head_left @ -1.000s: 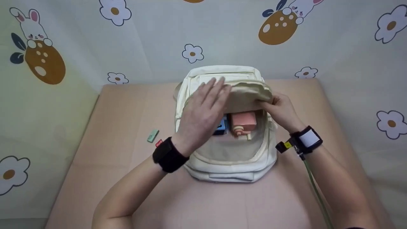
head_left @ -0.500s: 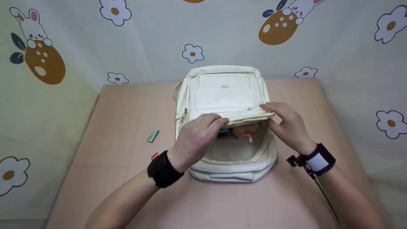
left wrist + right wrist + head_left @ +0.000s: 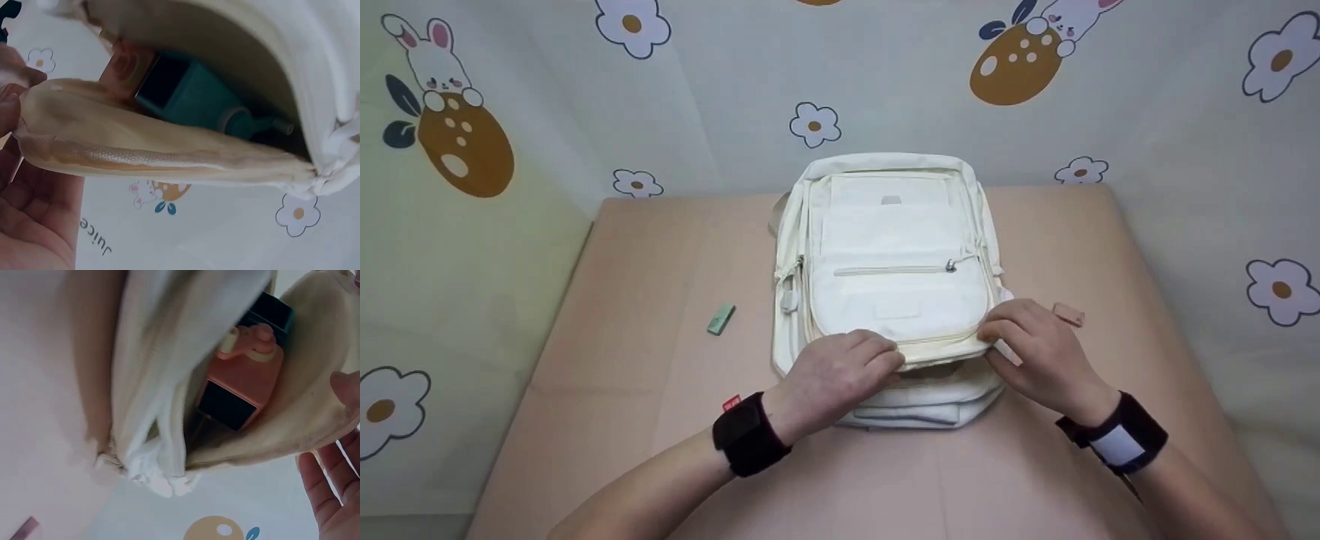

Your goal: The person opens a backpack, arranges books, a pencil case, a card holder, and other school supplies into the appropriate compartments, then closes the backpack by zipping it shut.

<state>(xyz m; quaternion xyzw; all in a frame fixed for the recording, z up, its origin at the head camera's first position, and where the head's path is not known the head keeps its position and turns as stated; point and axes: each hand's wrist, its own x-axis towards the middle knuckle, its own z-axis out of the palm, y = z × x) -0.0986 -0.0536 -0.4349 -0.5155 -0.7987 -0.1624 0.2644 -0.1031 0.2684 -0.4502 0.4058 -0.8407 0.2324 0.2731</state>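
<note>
A cream backpack lies on the table, its front flap folded most of the way down over the opening. My left hand pinches the flap's lower left edge. On the lower right, my right hand grips the same edge between thumb and fingers. A gap still shows under the flap. Through it, the left wrist view shows a teal crank pencil sharpener lying beside a pink one. The pink pencil sharpener appears more fully in the right wrist view. In the head view both sharpeners are hidden.
A small green eraser-like block lies left of the backpack. A similar pink block sits just beyond my right hand. The pink-beige table meets a patterned cloth behind and at both sides.
Both hands have drawn the flap down toward me, covering the sharpeners in the head view. My left hand went from spread fingers to pinching the edge. The pink block has come into sight.
</note>
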